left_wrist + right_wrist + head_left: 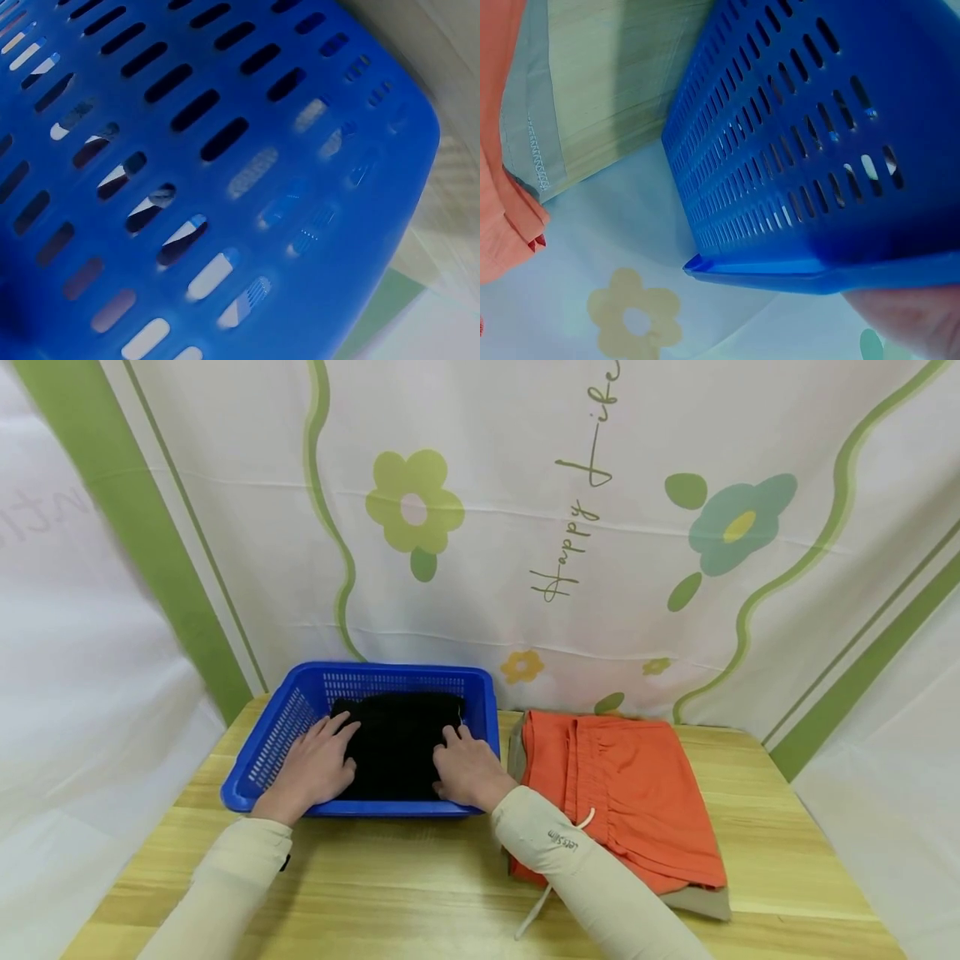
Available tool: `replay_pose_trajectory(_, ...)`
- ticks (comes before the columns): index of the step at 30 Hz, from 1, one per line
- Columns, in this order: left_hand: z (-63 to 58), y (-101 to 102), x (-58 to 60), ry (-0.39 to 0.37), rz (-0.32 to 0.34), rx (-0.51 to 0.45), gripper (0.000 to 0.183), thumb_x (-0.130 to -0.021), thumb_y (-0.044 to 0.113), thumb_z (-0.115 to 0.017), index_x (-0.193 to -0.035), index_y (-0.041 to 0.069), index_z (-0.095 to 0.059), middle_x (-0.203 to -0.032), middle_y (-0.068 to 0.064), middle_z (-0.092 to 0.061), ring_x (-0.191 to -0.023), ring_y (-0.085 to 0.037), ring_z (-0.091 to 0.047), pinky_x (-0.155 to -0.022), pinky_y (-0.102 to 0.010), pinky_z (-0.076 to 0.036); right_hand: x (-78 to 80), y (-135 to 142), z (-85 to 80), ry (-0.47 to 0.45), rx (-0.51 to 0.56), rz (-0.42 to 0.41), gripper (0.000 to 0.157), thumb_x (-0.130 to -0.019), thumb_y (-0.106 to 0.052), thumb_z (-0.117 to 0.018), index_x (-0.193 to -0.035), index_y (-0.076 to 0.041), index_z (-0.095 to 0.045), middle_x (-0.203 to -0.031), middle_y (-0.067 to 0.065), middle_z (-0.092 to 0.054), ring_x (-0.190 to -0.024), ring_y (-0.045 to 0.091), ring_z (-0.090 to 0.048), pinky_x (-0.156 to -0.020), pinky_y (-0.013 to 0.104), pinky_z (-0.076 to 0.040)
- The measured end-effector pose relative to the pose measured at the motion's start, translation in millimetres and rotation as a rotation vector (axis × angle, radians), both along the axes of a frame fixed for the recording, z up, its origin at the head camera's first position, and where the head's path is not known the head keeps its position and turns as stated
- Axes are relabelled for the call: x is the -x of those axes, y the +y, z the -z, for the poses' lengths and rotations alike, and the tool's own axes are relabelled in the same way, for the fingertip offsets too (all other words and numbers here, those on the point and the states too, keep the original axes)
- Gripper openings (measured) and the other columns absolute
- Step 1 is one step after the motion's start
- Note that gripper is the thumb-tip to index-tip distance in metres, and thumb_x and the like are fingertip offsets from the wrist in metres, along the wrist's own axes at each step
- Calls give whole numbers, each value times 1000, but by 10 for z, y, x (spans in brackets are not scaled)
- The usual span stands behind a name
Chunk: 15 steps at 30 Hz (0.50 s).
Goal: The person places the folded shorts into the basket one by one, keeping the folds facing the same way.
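Note:
A folded black cloth item lies inside a blue perforated plastic basket in the head view; its exact kind cannot be told. My left hand reaches over the basket's front left and rests on the cloth's left edge, fingers loosely spread. On the opposite edge, my right hand touches the cloth with slightly bent fingers. In the left wrist view, the slotted basket wall hides the hand. The right wrist view shows the basket's outer side and a bit of my right hand beyond the rim.
Right of the basket, orange drawstring shorts lie folded on top of a khaki garment, under my right forearm. All stands on a wooden table. A printed white curtain hangs directly behind.

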State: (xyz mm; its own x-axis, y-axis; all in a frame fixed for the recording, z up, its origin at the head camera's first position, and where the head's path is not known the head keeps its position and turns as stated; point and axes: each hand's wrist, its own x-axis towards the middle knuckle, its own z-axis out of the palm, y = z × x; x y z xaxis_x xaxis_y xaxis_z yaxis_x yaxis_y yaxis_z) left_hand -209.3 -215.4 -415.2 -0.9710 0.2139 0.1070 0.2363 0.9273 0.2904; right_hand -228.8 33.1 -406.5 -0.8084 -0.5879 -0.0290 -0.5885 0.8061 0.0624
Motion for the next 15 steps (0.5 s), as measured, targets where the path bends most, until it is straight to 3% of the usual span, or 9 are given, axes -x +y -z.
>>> replay_pose_trajectory(8,-13,4,4,-131,-24,24,59,-98,11,-51,-153,-6,-38,-160,-30,-27,-143,-55,-25,-108,-75,-22,4,-8,-9,-42,-69,-20,25,-95,-40,-70,-102,-17,-74,-100,3,-66,-92,19,-62,-74,34,-56)
replay_pose_trajectory(15,-37,-11,1,-213,-28,47,60,-101,15,-47,-156,-6,-31,-161,-31,-22,-143,-56,-22,-109,-76,-18,24,-19,-9,-79,-73,-17,25,-96,-40,-70,-82,-19,-68,-74,-2,-63,-66,15,-60,-59,33,-53)
